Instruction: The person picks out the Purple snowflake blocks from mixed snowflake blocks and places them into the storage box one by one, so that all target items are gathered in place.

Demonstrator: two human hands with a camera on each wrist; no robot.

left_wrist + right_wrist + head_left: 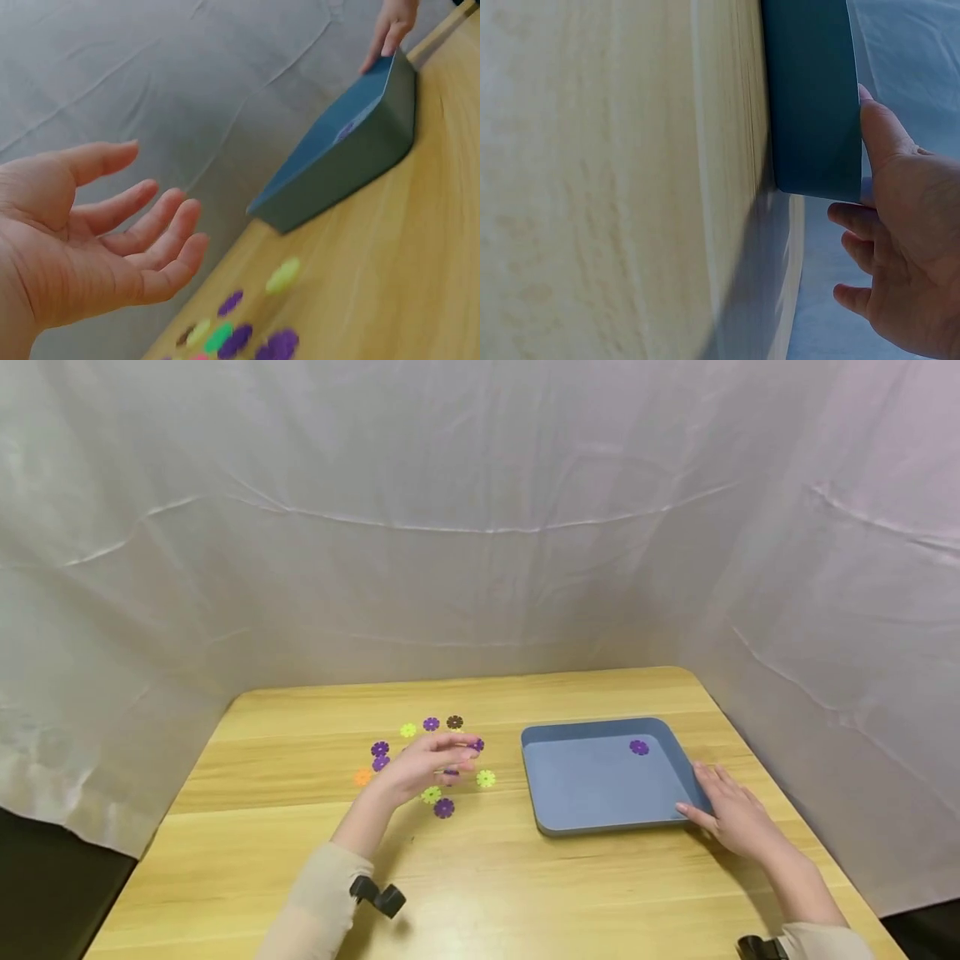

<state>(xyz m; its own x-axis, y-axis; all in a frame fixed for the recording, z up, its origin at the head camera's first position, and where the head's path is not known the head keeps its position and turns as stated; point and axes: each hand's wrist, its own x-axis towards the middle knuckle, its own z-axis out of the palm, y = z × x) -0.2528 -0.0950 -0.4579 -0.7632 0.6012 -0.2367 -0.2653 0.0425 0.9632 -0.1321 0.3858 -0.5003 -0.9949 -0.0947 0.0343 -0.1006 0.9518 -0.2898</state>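
My left hand [429, 766] hovers over a scatter of flower-shaped plastic discs, its fingers loosely bent and palm bare in the left wrist view. Around it lie a purple disc [444, 808], a yellow-green disc [486, 778], an orange disc [363, 776] and a brown disc [454, 722]; the hand hides some others. A blue-grey rectangular tray [585, 785] sits to the right. One purple disc [639, 747] lies inside it, towards the back right. My right hand [737, 814] grips the tray's right front corner, thumb over the rim and fingers along the outer wall.
Everything stands on a light wooden table [480, 893]. A pale grey curtain [480, 568] hangs behind it and along both sides. Each forearm wears a black wrist mount, such as the left mount [377, 896].
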